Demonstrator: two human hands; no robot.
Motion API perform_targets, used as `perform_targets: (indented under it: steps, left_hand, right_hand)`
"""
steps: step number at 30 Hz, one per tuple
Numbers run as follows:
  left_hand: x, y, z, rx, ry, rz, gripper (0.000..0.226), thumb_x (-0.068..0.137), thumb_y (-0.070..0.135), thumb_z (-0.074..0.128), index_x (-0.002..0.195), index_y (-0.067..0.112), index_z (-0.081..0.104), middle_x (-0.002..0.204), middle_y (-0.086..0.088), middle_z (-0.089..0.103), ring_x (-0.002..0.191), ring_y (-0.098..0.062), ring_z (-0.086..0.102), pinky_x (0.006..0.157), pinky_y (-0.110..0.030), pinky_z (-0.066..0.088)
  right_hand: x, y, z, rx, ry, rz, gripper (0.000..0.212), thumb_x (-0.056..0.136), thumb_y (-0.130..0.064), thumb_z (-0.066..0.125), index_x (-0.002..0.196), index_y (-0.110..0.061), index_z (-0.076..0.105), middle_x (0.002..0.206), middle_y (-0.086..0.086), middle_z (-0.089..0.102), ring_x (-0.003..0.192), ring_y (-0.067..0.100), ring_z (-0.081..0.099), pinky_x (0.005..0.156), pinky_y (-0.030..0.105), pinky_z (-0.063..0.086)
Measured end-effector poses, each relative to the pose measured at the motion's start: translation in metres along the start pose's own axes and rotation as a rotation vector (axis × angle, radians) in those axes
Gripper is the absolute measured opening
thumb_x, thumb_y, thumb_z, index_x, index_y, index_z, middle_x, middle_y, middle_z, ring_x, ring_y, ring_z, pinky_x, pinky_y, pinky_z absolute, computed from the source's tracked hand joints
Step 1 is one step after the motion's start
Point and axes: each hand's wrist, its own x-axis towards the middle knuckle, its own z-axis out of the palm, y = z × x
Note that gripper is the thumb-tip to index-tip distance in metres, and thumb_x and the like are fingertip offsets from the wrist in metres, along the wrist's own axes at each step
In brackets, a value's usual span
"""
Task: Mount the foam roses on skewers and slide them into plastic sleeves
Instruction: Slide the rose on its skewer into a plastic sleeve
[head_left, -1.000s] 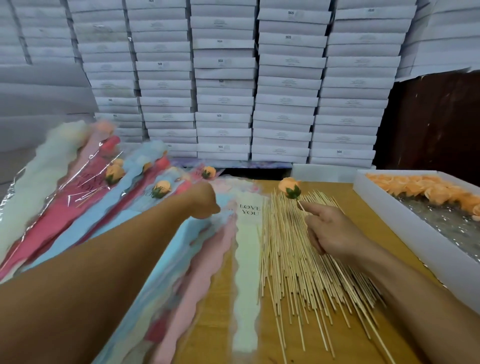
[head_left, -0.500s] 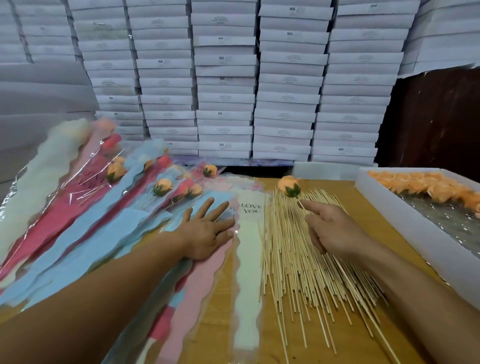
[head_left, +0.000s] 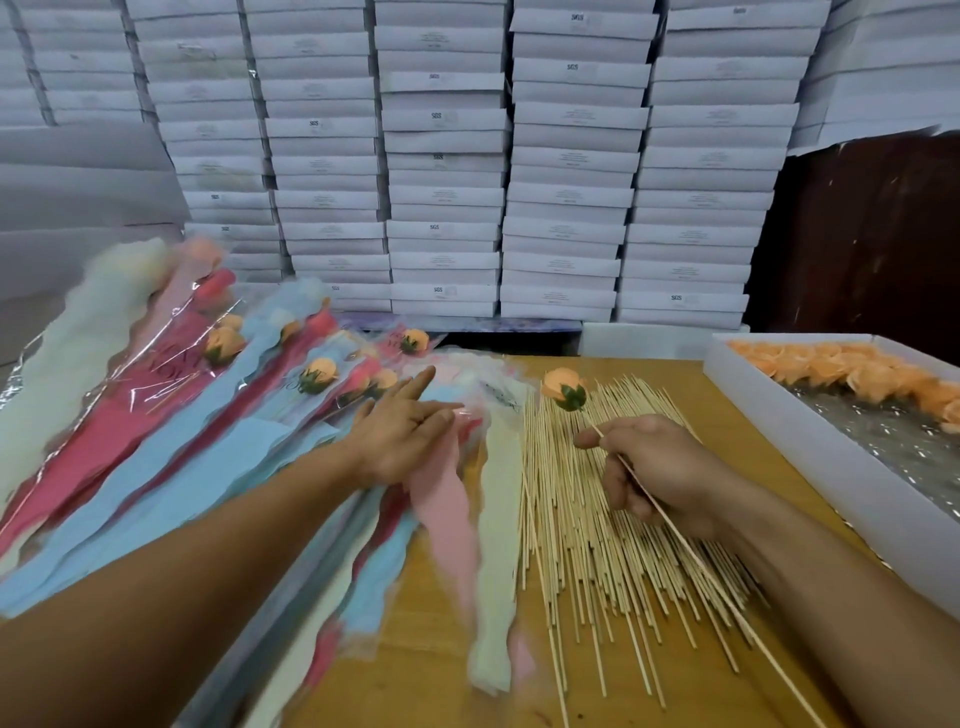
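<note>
— Peach foam rose with green sepals (head_left: 563, 388), where is it?
— On a thin wooden skewer (head_left: 670, 512), raised over the heap of loose bamboo skewers (head_left: 587, 525) on the wooden table (head_left: 670, 395). The right hand (head_left: 660, 475) pinches that skewer.
— And the left hand (head_left: 402, 439)?
— Fingers straight, pressing flat on a pink plastic sleeve (head_left: 449, 519) atop the fanned sleeves, gripping nothing.
— More roses?
— In the white box (head_left: 810, 457), right.

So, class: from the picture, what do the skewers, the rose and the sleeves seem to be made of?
Skewers: probably bamboo or wood; pale, matt, thin and straight.
Rose on the stick held in the right hand: likely foam; soft, matt orange petals.
Sleeves under the left hand: glossy clear film, shown by glints, with coloured, possibly paper, panels.
</note>
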Motion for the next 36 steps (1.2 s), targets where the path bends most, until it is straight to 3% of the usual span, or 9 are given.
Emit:
perform_targets:
  steps: [6, 11, 18, 21, 25, 27, 31, 34, 36]
  left_hand:
    - [0.000, 0.010, -0.015, 0.035, 0.129, 0.014, 0.043, 0.107, 0.041, 0.029, 0.142, 0.033, 0.054, 0.165, 0.000, 0.021, 0.151, -0.022, 0.020, 0.117, -0.058, 0.021]
    - [-0.010, 0.033, -0.029, 0.443, 0.430, 0.017, 0.045, 0.105, 0.043, 0.024, 0.132, 0.025, 0.056, 0.141, -0.006, 0.050, 0.124, -0.031, 0.048, 0.096, -0.048, 0.038]
    - [-0.047, 0.099, -0.025, 0.570, 0.578, 0.306, 0.042, 0.100, 0.031, 0.042, 0.135, 0.013, 0.056, 0.151, -0.018, 0.044, 0.134, -0.038, 0.045, 0.092, -0.052, 0.047]
    - [-0.072, 0.127, -0.008, 0.648, 0.517, 0.418, 0.047, 0.085, 0.028, 0.060, 0.130, 0.013, 0.062, 0.150, -0.018, 0.047, 0.134, -0.038, 0.048, 0.090, -0.050, 0.050]
    - [-0.095, 0.150, 0.008, 0.631, 0.411, 0.513, 0.055, 0.080, 0.030, 0.053, 0.133, 0.019, 0.061, 0.152, -0.016, 0.045, 0.131, -0.037, 0.052, 0.085, -0.048, 0.054]
    - [-0.099, 0.153, 0.012, 0.442, 0.324, 0.494, 0.064, 0.090, 0.043, 0.056, 0.149, 0.030, 0.037, 0.162, -0.015, 0.025, 0.134, -0.038, 0.046, 0.084, -0.048, 0.054]
    - [-0.100, 0.141, 0.013, -0.090, 0.088, 0.225, 0.121, 0.076, 0.077, 0.059, 0.139, 0.047, -0.039, 0.163, 0.011, -0.025, 0.147, -0.026, 0.027, 0.110, -0.036, 0.036]
    - [-0.099, 0.129, 0.004, -0.333, -0.105, 0.082, 0.127, 0.067, 0.076, 0.071, 0.148, 0.050, -0.023, 0.155, 0.027, 0.028, 0.131, -0.007, 0.048, 0.097, -0.017, 0.040]
    - [-0.100, 0.126, -0.004, -0.613, -0.321, 0.036, 0.088, 0.068, 0.066, 0.078, 0.127, 0.073, 0.013, 0.106, 0.045, 0.059, 0.099, 0.012, 0.061, 0.076, -0.005, 0.045]
  right_hand:
    - [0.000, -0.002, 0.001, 0.165, -0.051, 0.126, 0.026, 0.103, -0.014, 0.036, 0.115, -0.007, 0.057, 0.057, 0.011, 0.059, 0.038, 0.015, 0.044, 0.035, 0.022, 0.032]
    - [0.001, -0.003, -0.002, 0.301, -0.072, 0.133, 0.018, 0.102, -0.014, 0.034, 0.105, -0.010, 0.051, 0.055, 0.002, 0.043, 0.040, 0.014, 0.035, 0.035, 0.024, 0.028]
    - [0.001, -0.011, -0.010, 0.584, -0.034, 0.102, 0.016, 0.100, -0.027, 0.049, 0.093, -0.018, 0.038, 0.061, 0.005, 0.054, 0.035, 0.006, 0.026, 0.028, 0.015, 0.020]
    - [0.001, -0.015, -0.013, 0.619, 0.006, 0.054, 0.051, 0.076, -0.053, 0.075, 0.096, -0.019, 0.042, 0.073, 0.015, 0.064, 0.030, 0.003, 0.025, 0.026, 0.013, 0.021]
    - [0.000, -0.008, -0.009, 0.535, 0.078, 0.020, 0.036, 0.076, -0.016, 0.081, 0.095, -0.003, 0.053, 0.068, 0.016, 0.059, 0.039, 0.017, 0.040, 0.034, 0.019, 0.028]
    - [0.000, -0.006, -0.009, 0.577, 0.093, 0.024, 0.031, 0.080, 0.000, 0.075, 0.100, 0.000, 0.053, 0.071, 0.019, 0.066, 0.055, 0.025, 0.044, 0.049, 0.030, 0.032]
    - [0.000, -0.011, -0.013, 0.635, 0.070, -0.004, 0.025, 0.093, 0.003, 0.060, 0.073, -0.006, 0.047, 0.042, 0.002, 0.042, 0.026, 0.005, 0.027, 0.026, 0.016, 0.020]
    - [-0.001, -0.015, -0.013, 0.678, 0.051, -0.005, 0.033, 0.097, 0.001, 0.054, 0.065, -0.006, 0.049, 0.040, 0.001, 0.040, 0.023, 0.003, 0.027, 0.023, 0.016, 0.020]
    - [-0.001, -0.015, -0.014, 0.714, 0.030, 0.014, 0.029, 0.099, -0.002, 0.052, 0.070, -0.003, 0.050, 0.039, 0.001, 0.044, 0.024, 0.003, 0.030, 0.024, 0.015, 0.023]
